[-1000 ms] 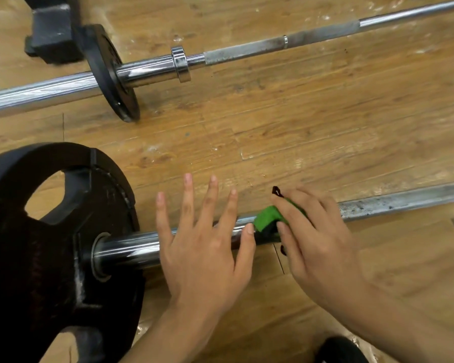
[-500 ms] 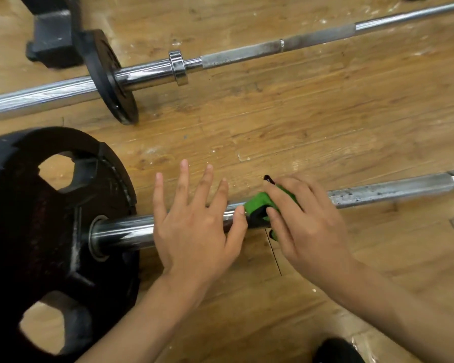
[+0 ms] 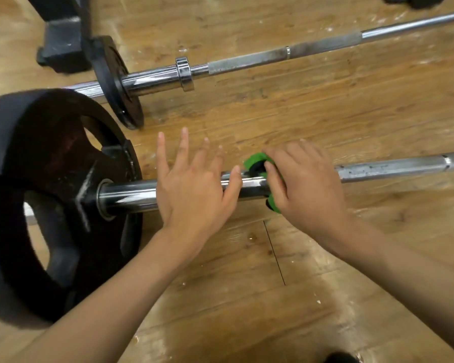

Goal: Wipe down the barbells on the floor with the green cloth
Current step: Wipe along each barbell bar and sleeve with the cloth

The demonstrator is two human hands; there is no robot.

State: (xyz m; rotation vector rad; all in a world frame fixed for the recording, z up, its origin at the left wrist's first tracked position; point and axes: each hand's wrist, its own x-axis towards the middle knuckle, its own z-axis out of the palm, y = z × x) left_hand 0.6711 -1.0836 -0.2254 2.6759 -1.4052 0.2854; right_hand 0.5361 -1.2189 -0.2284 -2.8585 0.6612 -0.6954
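Two steel barbells lie on the wooden floor. The near barbell runs left to right and carries a large black plate at its left end. My left hand rests flat on its chrome sleeve, fingers straight and spread. Just right of it my right hand grips the green cloth wrapped round the bar; most of the cloth is hidden under my fingers. The far barbell lies behind, with a small black plate and a steel collar.
A black rack foot stands at the back left, touching the far barbell's small plate. A dark object sits at the top right edge and another at the bottom edge. Bare wooden floor lies between the two bars.
My right hand with the cloth has stayed at the same spot on the bar, turning slightly round it. My left hand stays flat on the sleeve. The view has shifted a little.
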